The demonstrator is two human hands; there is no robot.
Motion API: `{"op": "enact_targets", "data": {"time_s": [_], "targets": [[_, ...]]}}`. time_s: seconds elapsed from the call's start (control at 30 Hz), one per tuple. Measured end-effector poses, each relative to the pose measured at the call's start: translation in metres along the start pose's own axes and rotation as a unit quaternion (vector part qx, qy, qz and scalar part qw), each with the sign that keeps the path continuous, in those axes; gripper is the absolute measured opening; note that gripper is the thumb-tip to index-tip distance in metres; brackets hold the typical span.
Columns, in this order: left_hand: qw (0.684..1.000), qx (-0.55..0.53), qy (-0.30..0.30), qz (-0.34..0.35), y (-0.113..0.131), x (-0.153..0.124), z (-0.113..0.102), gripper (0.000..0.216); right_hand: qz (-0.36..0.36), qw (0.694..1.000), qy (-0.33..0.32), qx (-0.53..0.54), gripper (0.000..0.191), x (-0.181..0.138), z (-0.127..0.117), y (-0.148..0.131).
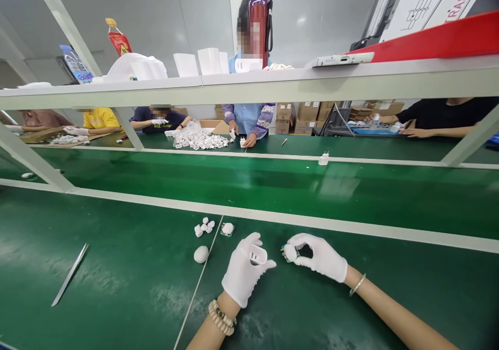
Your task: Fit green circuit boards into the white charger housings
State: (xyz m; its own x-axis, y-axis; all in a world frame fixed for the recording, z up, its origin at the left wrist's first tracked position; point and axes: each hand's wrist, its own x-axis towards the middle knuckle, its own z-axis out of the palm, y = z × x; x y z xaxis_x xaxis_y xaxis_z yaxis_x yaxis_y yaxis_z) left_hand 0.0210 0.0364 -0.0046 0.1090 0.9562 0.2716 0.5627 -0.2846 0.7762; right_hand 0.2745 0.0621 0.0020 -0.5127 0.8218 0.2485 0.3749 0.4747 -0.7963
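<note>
Both my hands wear white gloves over the green work surface [117, 277]. My left hand [244, 272] is closed round a hollow white plastic charger shell [258, 255], its open end facing up. My right hand [322, 256] pinches a small round white part with a circuit board [289, 253] between thumb and fingers, a little to the right of the shell. The two pieces are close together but apart.
Several small white parts [205, 226], a white cap with a board [227, 229] and an oval white shell [201, 254] lie left of my hands. Metal tweezers [70, 274] lie at far left. Beyond runs a green conveyor belt [273, 184]; other people work across it under a shelf [249, 82].
</note>
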Motion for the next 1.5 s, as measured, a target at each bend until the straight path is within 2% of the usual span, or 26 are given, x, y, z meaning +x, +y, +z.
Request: {"op": "enact_targets", "data": {"time_s": [0.07,0.17,0.33,0.53,0.67,0.83,1.0,1.1,1.37,1.5], "targets": [[0.999,-0.005,-0.011,0.046,0.003,-0.006,-0.006,0.048,-0.001,1.0,0.021,-0.005,0.015,-0.001,0.001,-0.018],[0.994,0.015,-0.008,0.106,0.011,-0.014,-0.015,0.041,-0.006,0.997,0.072,-0.019,0.026,-0.005,0.005,-0.045],[0.993,0.004,0.01,0.115,0.022,-0.024,-0.019,0.04,-0.076,0.986,0.145,-0.035,0.035,-0.011,0.023,-0.086],[0.959,0.12,0.126,0.224,0.022,-0.032,-0.012,0.063,-0.127,0.977,0.147,-0.085,0.045,-0.014,0.036,-0.11],[0.934,0.183,0.151,0.268,0.024,-0.032,-0.01,0.072,-0.11,0.98,0.13,-0.1,0.036,-0.016,0.036,-0.119],[0.916,0.236,0.164,0.28,0.022,-0.034,-0.007,0.075,-0.092,0.982,0.1,-0.134,0.02,-0.018,0.036,-0.128],[0.889,0.31,0.173,0.289,0.022,-0.035,-0.004,0.075,-0.041,0.975,0.076,-0.206,0.014,-0.02,0.036,-0.136],[0.892,0.305,0.184,0.279,0.024,-0.035,-0.003,0.076,-0.031,0.968,0.065,-0.238,0.006,-0.023,0.039,-0.139],[0.894,0.324,0.154,0.269,0.017,-0.044,0.002,0.077,-0.028,0.948,0.111,-0.297,0.012,-0.027,0.05,-0.137],[0.921,0.274,0.12,0.251,0.016,-0.046,0.004,0.074,-0.027,0.929,0.116,-0.351,0.017,-0.028,0.057,-0.136]]}}
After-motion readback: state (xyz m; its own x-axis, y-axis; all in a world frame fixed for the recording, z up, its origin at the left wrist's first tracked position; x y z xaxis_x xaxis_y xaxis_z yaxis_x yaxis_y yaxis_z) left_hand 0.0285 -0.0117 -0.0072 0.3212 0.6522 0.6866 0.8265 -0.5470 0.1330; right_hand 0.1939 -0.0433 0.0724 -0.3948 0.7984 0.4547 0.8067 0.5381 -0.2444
